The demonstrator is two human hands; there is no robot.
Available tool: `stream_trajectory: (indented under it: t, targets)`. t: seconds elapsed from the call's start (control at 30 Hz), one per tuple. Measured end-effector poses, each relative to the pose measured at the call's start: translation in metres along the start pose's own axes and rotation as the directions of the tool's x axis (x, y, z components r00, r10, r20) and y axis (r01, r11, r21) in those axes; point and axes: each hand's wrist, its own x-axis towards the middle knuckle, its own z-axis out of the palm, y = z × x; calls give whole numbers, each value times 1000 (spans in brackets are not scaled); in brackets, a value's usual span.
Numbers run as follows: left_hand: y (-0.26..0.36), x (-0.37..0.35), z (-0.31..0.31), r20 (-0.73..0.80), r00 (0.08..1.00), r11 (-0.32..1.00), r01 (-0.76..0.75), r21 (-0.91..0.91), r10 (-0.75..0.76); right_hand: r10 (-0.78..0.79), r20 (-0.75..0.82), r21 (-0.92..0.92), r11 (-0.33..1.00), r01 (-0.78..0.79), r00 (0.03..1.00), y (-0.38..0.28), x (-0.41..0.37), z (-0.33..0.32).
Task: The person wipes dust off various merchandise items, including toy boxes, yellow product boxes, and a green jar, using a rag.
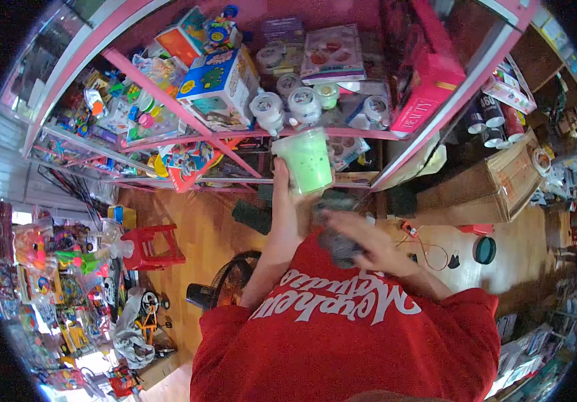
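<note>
My left hand point(288, 181) is wrapped round a clear plastic tub with bright green contents point(310, 162), held up at the edge of the pink-framed display shelf. Close to my chest, my right hand point(362, 240) is smeared by motion, beside a dark grey cloth point(338, 238). Whether its fingers grip the cloth cannot be made out. Several white-lidded jars point(304, 105) stand on the shelf just behind the tub, with a smaller greenish jar point(326, 95) among them.
Around the jars are a blue toy box point(218, 87) and a pink box point(429, 94). A red stool point(154, 246) and a black fan point(233, 278) stand on the wooden floor at left. An open cardboard box point(496, 181) is at right.
</note>
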Motion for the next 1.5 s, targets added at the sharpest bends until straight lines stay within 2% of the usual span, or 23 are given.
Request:
stream_trajectory:
  t: [0.1,0.17,0.27,0.3,0.37,0.43,0.47,0.5,0.57,0.6,0.73,0.83,0.87,0.97,1.0,1.07,1.1,1.17,1.27,1.37,1.43,1.47,1.5]
  targets:
    - [0,4,-5,-8,1000,997,10,-77,-10,-72,-461,-257,965,-56,884,10,-12,-17]
    - [-3,7,-3,14,999,995,32,-98,-31,32,-806,-126,966,-224,591,5,-5,-17]
    - [-13,5,3,117,991,985,88,-151,-70,146,-819,26,975,-219,555,8,3,-8]
    - [-21,2,5,43,998,997,42,-67,-40,106,-725,-83,967,-239,681,-3,12,-6]
    - [-37,-8,9,-93,995,993,-32,115,42,2,-704,-7,1000,-10,710,6,31,25]
    - [-36,-17,1,-124,982,961,-109,254,144,-10,-633,16,1000,26,774,2,31,24]
    - [-47,-13,-19,-109,980,973,-143,184,165,153,-535,114,988,-108,831,-5,24,19]
    - [-52,-11,-30,-100,977,978,-175,112,186,165,-518,130,985,-113,840,-6,23,19]
    - [-55,-20,-37,-27,946,865,-285,413,324,185,-475,162,979,-121,860,-7,23,19]
    - [-54,-22,-37,25,922,769,-336,544,385,159,-549,162,983,-82,820,-6,26,23]
    - [-57,-33,-34,-27,970,885,-207,416,240,265,-673,314,948,-58,691,-4,51,7]
    - [-58,-36,-31,-121,972,930,-153,334,203,405,-623,641,754,141,669,22,58,9]
    - [-60,-35,-34,-130,965,923,-172,345,229,459,-603,626,779,30,653,30,50,18]
    - [-61,-21,-53,-120,912,831,-296,470,393,404,-495,432,883,-185,769,19,42,28]
    - [-47,-20,-39,-126,903,823,-308,477,411,277,-489,323,938,-123,827,10,41,30]
    - [-39,-17,-36,-151,884,803,-315,506,443,288,-442,353,926,-131,849,5,40,34]
    - [-40,-17,-37,-82,862,705,-350,616,500,292,-419,367,920,-134,860,4,41,34]
    - [-45,-18,-31,79,817,465,-401,789,571,379,-449,467,872,-150,809,9,43,26]
    - [-67,-22,-41,31,858,609,-388,692,512,543,-427,807,590,33,723,30,53,18]
    - [-77,-13,-56,55,850,635,-432,641,523,759,-299,875,460,-152,578,26,44,18]
    - [-74,6,-75,77,818,649,-506,568,570,477,-448,537,820,-199,756,34,35,27]
    - [-67,8,-62,-25,722,482,-435,760,691,454,-389,523,825,-213,802,29,28,30]
    - [-56,13,-56,-33,766,542,-422,727,642,427,-327,509,831,-224,843,23,22,32]
